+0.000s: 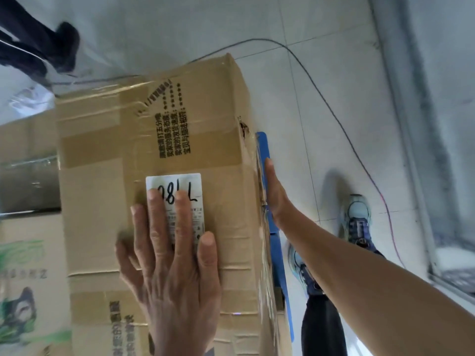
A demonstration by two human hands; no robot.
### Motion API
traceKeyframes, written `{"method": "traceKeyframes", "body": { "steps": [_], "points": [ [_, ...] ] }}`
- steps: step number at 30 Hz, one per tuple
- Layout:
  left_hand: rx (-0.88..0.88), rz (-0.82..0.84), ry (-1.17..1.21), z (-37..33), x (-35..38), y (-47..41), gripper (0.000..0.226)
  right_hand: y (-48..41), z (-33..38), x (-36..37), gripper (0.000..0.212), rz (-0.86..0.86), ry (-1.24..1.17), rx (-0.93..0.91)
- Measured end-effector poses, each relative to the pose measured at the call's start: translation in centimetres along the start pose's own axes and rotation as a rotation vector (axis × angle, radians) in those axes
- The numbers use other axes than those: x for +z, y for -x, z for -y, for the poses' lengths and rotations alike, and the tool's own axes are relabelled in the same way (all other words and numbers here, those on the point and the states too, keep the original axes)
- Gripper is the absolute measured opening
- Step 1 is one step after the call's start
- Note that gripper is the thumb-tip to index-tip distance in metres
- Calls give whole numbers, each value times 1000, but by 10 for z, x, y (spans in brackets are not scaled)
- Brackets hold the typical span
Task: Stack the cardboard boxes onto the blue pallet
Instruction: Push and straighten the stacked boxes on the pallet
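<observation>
A large taped cardboard box (180, 124) with black printed text and a white label fills the middle of the view. My left hand (172, 268) lies flat on its top, fingers spread, partly covering the label. My right hand (275, 194) presses flat against the box's right side, fingers straight. The edge of the blue pallet (280, 255) shows as a thin strip just right of the box, below my right hand. More cardboard boxes (28, 278) sit lower on the left, one printed with green artwork.
My feet in light blue shoes (357, 219) stand on the pale tiled floor beside the pallet. A thin cable (334, 111) runs across the floor. A person's dark leg and shoe (51, 44) is at top left. A wall base runs along the right.
</observation>
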State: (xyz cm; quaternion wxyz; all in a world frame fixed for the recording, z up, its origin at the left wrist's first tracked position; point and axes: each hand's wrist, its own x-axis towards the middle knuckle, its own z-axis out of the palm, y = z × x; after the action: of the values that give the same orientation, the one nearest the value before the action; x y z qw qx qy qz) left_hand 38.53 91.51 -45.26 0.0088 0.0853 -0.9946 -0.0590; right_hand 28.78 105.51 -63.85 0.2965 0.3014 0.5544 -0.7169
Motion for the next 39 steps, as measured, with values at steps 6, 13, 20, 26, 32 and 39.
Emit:
{"method": "traceKeyframes", "body": {
  "steps": [6,13,20,26,32,39],
  "points": [
    [2,-26,-54,1,2,0,62,-13,2,4,80,105,16,65],
    [-282,14,83,-29,-14,-31,62,-19,38,-13,62,159,109,27],
    [-557,35,224,-85,-21,-104,64,-52,132,-26,59,286,218,27],
    [-716,14,305,-116,-24,-149,62,-77,203,-16,89,346,349,39],
    [-818,-1,332,-128,-26,-179,64,-107,242,1,95,435,531,40],
    [-873,-77,433,-119,-36,-237,69,-164,256,26,92,641,840,182]
  ]
}}
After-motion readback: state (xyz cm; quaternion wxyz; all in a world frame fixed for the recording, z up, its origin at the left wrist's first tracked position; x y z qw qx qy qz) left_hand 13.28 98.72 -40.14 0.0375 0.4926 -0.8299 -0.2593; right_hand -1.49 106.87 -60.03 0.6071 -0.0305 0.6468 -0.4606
